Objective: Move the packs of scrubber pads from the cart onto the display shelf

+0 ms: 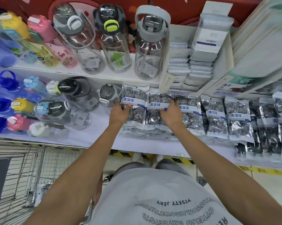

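steel-wool scrubber packs point(159, 111) lie in stacks on the white shelf point(101, 135), where a person squares up two piles at 12 o'clock of the body. left hand point(119, 113) curls its fingers over the left edge of the left stack point(133, 109); right hand point(171, 114) lies across the seam between the next two piles, fingers curled down onto the film, thumb hidden. judged from this, the step is seating and aligning: press both stacks flat, push them back level with the row of packs point(226, 117) at 2 o'clock, and keep the labels facing up, since the slick film looks prone to sliding. bottles point(78, 101) crowd the shelf at 10 o'clock, just beside the left stack. wire cart point(23, 176) stands at 8 o'clock; any packs in it cannot be made out. yellow-black tape point(182, 159) marks the floor.
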### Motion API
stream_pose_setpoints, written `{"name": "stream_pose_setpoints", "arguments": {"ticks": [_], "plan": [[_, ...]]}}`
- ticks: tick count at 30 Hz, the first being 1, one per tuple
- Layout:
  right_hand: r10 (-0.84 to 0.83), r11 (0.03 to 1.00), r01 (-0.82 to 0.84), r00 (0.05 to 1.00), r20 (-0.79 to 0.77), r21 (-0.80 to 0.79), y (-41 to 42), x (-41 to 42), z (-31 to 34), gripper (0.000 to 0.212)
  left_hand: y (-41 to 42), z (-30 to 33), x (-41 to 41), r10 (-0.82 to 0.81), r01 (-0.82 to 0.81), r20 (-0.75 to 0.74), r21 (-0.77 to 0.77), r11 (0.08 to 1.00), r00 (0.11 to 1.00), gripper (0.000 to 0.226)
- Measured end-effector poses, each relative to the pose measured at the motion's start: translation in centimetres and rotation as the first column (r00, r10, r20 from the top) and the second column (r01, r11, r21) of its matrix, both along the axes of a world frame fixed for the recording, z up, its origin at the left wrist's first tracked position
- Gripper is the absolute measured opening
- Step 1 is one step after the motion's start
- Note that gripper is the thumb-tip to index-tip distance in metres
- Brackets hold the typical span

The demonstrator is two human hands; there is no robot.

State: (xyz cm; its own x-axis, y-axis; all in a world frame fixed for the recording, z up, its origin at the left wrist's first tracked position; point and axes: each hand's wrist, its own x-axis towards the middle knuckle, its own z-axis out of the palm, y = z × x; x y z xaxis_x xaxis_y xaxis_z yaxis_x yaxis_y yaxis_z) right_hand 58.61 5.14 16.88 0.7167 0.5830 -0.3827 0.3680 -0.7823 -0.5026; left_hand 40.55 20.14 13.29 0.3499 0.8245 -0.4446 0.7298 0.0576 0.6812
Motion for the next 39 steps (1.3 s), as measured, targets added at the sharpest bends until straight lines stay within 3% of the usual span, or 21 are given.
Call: {"name": "stream_pose_setpoints", "arguments": {"ticks": [7,11,17,23,30,39], "plan": [[0.283,0.959,-0.28,0.942,0.178,-0.041,-2.5,-1.7,2.2,0.046,-2.1,0.7,-1.9,-0.091,0.097,-0.074,0.086,0.991,0.993,0.049],[0.495,0.867,-0.495,0.841,0.22,-0.057,-3.4,-2.8,3.3,0.041,-4.4,2.3,-4.4,-0.066,0.093,-0.161,0.166,0.982,0.985,0.062],[0.69,0.702,-0.711,0.667,0.283,-0.038,-4.7,-5.9,4.6,0.051,-11.1,6.0,-10.2,-0.039,0.159,-0.323,0.355,0.921,0.945,0.052],[0.824,0.527,-0.85,0.507,0.255,-0.014,-6.1,-10.6,5.0,0.057,-19.3,6.5,-17.6,0.182,-0.049,-0.299,0.403,0.914,0.937,0.05],[0.922,0.343,-0.939,0.337,0.19,0.002,-8.9,-17.7,3.9,0.049,-28.1,4.1,-25.4,0.394,-0.287,-0.39,0.306,0.908,0.832,0.049],[0.992,0.077,-0.996,0.071,0.105,-0.053,-6.4,-27.4,1.4,0.044,-31.9,1.9,-32.4,0.646,-0.621,-0.297,0.186,0.761,0.703,0.045]]}}
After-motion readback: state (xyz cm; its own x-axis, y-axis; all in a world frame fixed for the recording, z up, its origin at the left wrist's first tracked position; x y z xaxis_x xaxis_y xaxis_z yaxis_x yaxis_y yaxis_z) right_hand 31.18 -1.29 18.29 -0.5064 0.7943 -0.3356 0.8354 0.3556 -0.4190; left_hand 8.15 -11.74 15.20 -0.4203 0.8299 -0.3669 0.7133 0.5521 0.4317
